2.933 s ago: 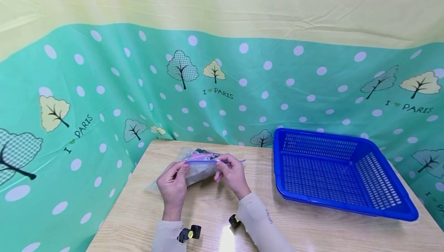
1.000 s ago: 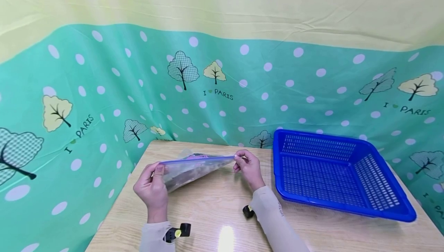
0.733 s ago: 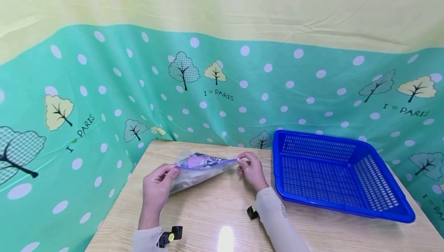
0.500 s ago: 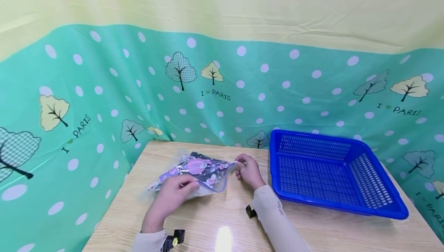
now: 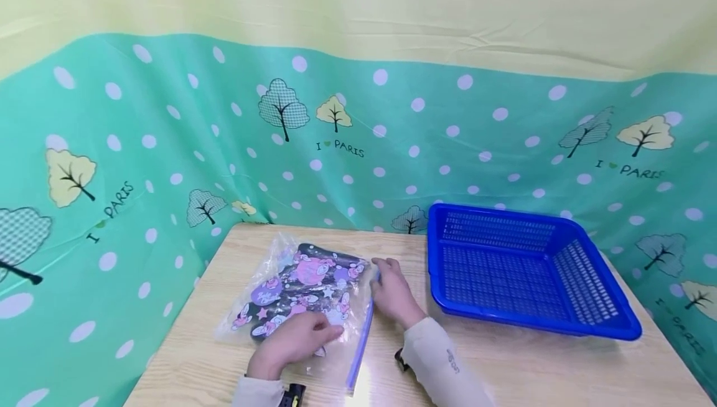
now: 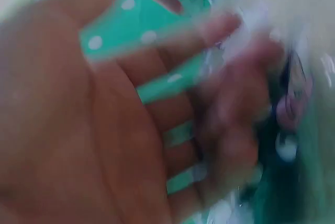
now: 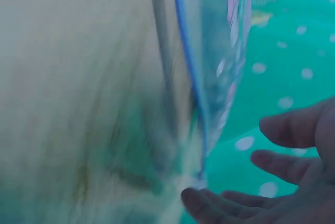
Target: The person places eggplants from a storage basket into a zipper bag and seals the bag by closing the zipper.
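Observation:
A clear zip bag (image 5: pixel 330 366) with a blue zip strip (image 5: pixel 361 348) lies flat on the table. Inside it shows a dark item (image 5: pixel 310 270) printed with pink and purple cartoon figures. My left hand (image 5: pixel 297 338) is over the bag's near part, fingers loosely bent and holding nothing; the left wrist view shows that hand (image 6: pixel 120 109) blurred beside the print. At the strip's far end is my right hand (image 5: pixel 394 295). In the right wrist view, the right hand's fingers (image 7: pixel 285 169) are spread apart, one fingertip right at the strip's end.
A blue plastic basket (image 5: pixel 439 257) with slotted walls stands on the right side of the wooden table (image 5: pixel 190 345). A green and yellow printed curtain (image 5: pixel 224 114) hangs close behind the table and along its left.
The zip strip, earlier pulled taut between both hands, has swung down to the right and the bag now lies flat, print up. My left hand let go of the strip; the right hand's fingers have loosened.

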`<action>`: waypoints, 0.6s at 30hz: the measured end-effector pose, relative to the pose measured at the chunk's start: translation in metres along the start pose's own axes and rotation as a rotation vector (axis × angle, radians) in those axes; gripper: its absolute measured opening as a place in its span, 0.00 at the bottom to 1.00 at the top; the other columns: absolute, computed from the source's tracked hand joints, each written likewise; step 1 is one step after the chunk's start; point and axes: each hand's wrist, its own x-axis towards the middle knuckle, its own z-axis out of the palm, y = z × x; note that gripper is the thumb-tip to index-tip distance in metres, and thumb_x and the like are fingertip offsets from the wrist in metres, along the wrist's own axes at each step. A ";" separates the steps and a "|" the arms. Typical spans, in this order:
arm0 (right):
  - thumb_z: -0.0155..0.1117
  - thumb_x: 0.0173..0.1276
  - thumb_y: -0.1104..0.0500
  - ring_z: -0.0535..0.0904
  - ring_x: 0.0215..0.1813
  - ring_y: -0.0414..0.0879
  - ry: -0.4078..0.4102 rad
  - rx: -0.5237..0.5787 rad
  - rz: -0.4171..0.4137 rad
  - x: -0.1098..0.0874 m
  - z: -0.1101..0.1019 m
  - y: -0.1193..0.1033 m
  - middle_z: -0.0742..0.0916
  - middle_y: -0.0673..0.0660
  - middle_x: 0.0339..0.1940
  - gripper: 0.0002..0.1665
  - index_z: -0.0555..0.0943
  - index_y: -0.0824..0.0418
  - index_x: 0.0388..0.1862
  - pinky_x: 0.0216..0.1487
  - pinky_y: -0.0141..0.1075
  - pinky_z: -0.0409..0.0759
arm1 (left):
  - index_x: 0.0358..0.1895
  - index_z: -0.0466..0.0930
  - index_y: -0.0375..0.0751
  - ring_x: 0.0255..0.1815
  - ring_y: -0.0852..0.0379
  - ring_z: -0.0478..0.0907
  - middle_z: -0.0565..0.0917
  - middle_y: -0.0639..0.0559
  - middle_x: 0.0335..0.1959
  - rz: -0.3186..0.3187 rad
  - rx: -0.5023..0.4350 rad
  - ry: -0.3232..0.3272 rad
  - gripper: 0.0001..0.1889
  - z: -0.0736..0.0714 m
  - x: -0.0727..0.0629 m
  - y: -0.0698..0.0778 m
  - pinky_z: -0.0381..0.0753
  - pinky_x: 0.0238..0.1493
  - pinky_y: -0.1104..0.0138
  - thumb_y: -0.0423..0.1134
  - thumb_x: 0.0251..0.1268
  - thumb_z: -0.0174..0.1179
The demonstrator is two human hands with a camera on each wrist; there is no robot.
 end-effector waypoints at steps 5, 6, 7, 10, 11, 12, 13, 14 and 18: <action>0.65 0.70 0.65 0.70 0.65 0.74 -0.062 -0.107 -0.136 -0.031 -0.003 -0.016 0.67 0.80 0.69 0.31 0.71 0.67 0.70 0.64 0.62 0.72 | 0.32 0.81 0.43 0.22 0.58 0.72 0.76 0.57 0.22 -0.084 0.117 0.126 0.14 0.001 0.009 -0.007 0.74 0.26 0.61 0.50 0.70 0.63; 0.65 0.70 0.64 0.70 0.65 0.74 -0.067 -0.125 -0.160 -0.036 -0.004 -0.019 0.68 0.80 0.69 0.30 0.72 0.67 0.70 0.64 0.62 0.73 | 0.34 0.82 0.43 0.23 0.58 0.73 0.77 0.57 0.23 -0.081 0.123 0.144 0.14 0.001 0.013 -0.009 0.75 0.27 0.61 0.49 0.70 0.63; 0.66 0.70 0.64 0.70 0.66 0.74 -0.073 -0.140 -0.178 -0.041 -0.006 -0.022 0.68 0.81 0.69 0.30 0.72 0.67 0.69 0.63 0.61 0.73 | 0.35 0.82 0.42 0.25 0.58 0.73 0.78 0.56 0.24 -0.073 0.137 0.169 0.12 0.001 0.017 -0.012 0.77 0.29 0.60 0.48 0.69 0.64; 0.66 0.71 0.61 0.68 0.68 0.73 -0.072 -0.168 -0.202 -0.055 -0.014 -0.031 0.67 0.79 0.71 0.31 0.71 0.65 0.71 0.63 0.61 0.73 | 0.39 0.83 0.40 0.31 0.54 0.77 0.80 0.53 0.31 -0.041 0.193 0.250 0.10 0.002 0.028 -0.021 0.81 0.37 0.55 0.44 0.66 0.67; 0.65 0.72 0.59 0.67 0.69 0.73 -0.069 -0.166 -0.203 -0.059 -0.018 -0.034 0.65 0.79 0.72 0.31 0.71 0.64 0.72 0.64 0.62 0.72 | 0.41 0.84 0.40 0.34 0.53 0.78 0.81 0.52 0.33 -0.036 0.208 0.263 0.10 0.002 0.030 -0.024 0.81 0.41 0.53 0.42 0.64 0.68; 0.65 0.73 0.56 0.65 0.71 0.72 -0.067 -0.161 -0.201 -0.063 -0.022 -0.037 0.64 0.78 0.74 0.32 0.70 0.62 0.73 0.64 0.63 0.71 | 0.42 0.84 0.39 0.37 0.50 0.78 0.81 0.50 0.35 -0.032 0.207 0.262 0.10 0.001 0.031 -0.026 0.81 0.44 0.51 0.40 0.63 0.69; 0.64 0.74 0.53 0.63 0.72 0.72 -0.062 -0.159 -0.200 -0.066 -0.026 -0.040 0.62 0.76 0.76 0.33 0.69 0.60 0.75 0.65 0.64 0.70 | 0.43 0.84 0.38 0.40 0.48 0.79 0.81 0.48 0.38 -0.031 0.212 0.252 0.12 0.001 0.031 -0.027 0.80 0.47 0.49 0.40 0.61 0.71; 0.63 0.75 0.51 0.61 0.74 0.71 -0.054 -0.156 -0.198 -0.069 -0.031 -0.043 0.60 0.74 0.77 0.34 0.68 0.59 0.76 0.66 0.65 0.68 | 0.45 0.84 0.37 0.43 0.45 0.79 0.81 0.47 0.40 -0.030 0.201 0.232 0.13 0.001 0.029 -0.027 0.80 0.50 0.47 0.38 0.59 0.71; 0.61 0.75 0.44 0.53 0.78 0.69 -0.013 -0.124 -0.186 -0.076 -0.053 -0.047 0.54 0.68 0.82 0.39 0.64 0.55 0.79 0.69 0.68 0.60 | 0.51 0.83 0.34 0.52 0.38 0.79 0.83 0.40 0.48 -0.018 0.145 0.164 0.18 0.000 0.022 -0.018 0.76 0.57 0.42 0.40 0.61 0.71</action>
